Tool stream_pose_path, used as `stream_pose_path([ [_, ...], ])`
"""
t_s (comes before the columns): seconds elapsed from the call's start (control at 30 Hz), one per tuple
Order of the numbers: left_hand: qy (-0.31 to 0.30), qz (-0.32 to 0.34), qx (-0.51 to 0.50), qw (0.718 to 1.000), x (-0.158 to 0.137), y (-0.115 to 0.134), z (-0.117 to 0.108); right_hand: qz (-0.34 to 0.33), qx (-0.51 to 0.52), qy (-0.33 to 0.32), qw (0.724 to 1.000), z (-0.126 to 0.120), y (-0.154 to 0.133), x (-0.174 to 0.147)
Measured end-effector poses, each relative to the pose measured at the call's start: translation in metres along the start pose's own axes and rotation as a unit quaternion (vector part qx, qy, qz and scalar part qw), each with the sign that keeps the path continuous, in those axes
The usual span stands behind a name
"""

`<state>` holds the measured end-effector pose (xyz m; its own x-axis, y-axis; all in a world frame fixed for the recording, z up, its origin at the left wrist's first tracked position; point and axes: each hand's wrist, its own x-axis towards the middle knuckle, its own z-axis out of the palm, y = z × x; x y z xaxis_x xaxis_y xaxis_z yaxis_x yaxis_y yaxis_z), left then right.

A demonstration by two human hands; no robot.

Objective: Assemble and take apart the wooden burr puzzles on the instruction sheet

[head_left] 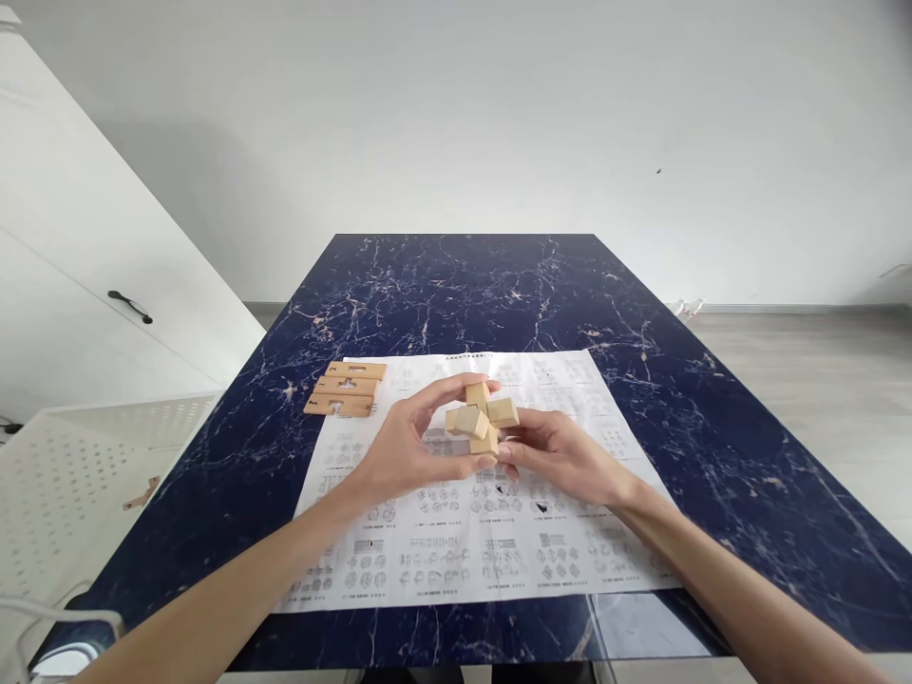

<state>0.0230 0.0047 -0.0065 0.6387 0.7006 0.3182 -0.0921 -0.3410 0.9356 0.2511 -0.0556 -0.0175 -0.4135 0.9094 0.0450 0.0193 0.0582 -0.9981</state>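
Note:
Above the printed sheet, both hands grip a wooden burr puzzle (471, 422) made of pale interlocking bars that cross each other. From the left side, my left hand (406, 442) spans it, thumb at the lower end and fingers at the upper end. My right hand (560, 451) pinches its right and lower right side, with some fingertips hidden behind the bars. Under the hands lies the white instruction sheet (427, 570), covered in small line drawings. Left of my left hand, three flat wooden pieces (347, 384) with cut-outs and numbers rest side by side, partly on the sheet.
The table (456, 294) has a dark blue marble-look top. A white cabinet (85, 209) with a black handle stands at the left. Beside the table is a white perforated surface (78, 475) with a small wooden piece (142, 492) on it. A white cable (64, 608) lies lower left.

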Motion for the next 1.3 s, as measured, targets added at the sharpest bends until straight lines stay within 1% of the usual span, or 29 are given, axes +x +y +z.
stream_pose_path([
  [0.13, -0.063, 0.011, -0.036, 0.997, 0.0007, 0.0018, -0.0029, 0.012, 0.023, -0.069, 0.997, 0.0004, -0.0036, -0.0004],
  [0.2, -0.08, 0.007, -0.049, 0.996, 0.0011, 0.0028, -0.0036, 0.016, 0.025, -0.083, 0.996, 0.0006, -0.0044, -0.0002],
  [0.43, -0.075, 0.01, -0.044, 0.996, 0.0027, 0.0031, -0.0063, 0.014, 0.002, -0.028, 1.0, 0.0018, -0.0013, -0.0008],
  [0.57, -0.074, 0.012, -0.049, 0.996, 0.0029, 0.0016, -0.0069, 0.001, 0.0, -0.017, 1.0, 0.0025, -0.0015, -0.0008],
  [0.8, -0.009, -0.009, -0.002, 1.0, 0.0007, 0.0013, -0.0019, -0.001, -0.035, 0.037, 0.999, 0.0057, 0.0003, -0.0001],
  [0.9, -0.004, -0.009, 0.0, 1.0, 0.0006, 0.0015, -0.0013, -0.009, -0.024, 0.042, 0.999, 0.0062, 0.0015, -0.0002],
  [1.0, -0.027, 0.0, -0.017, 0.999, 0.0012, 0.0019, -0.0022, 0.001, -0.011, 0.015, 1.0, 0.0043, 0.0002, -0.0009],
  [1.1, -0.068, 0.006, -0.04, 0.997, 0.0017, 0.003, -0.0027, 0.027, 0.001, -0.042, 0.999, 0.0008, -0.0029, -0.0018],
  [1.17, -0.08, 0.006, -0.053, 0.995, 0.0018, 0.0037, -0.0023, 0.03, 0.013, -0.069, 0.997, -0.0013, -0.0048, -0.0021],
  [1.3, -0.077, -0.003, -0.066, 0.995, 0.0027, 0.0036, -0.002, 0.027, 0.019, -0.073, 0.997, -0.0024, -0.0064, -0.0022],
])
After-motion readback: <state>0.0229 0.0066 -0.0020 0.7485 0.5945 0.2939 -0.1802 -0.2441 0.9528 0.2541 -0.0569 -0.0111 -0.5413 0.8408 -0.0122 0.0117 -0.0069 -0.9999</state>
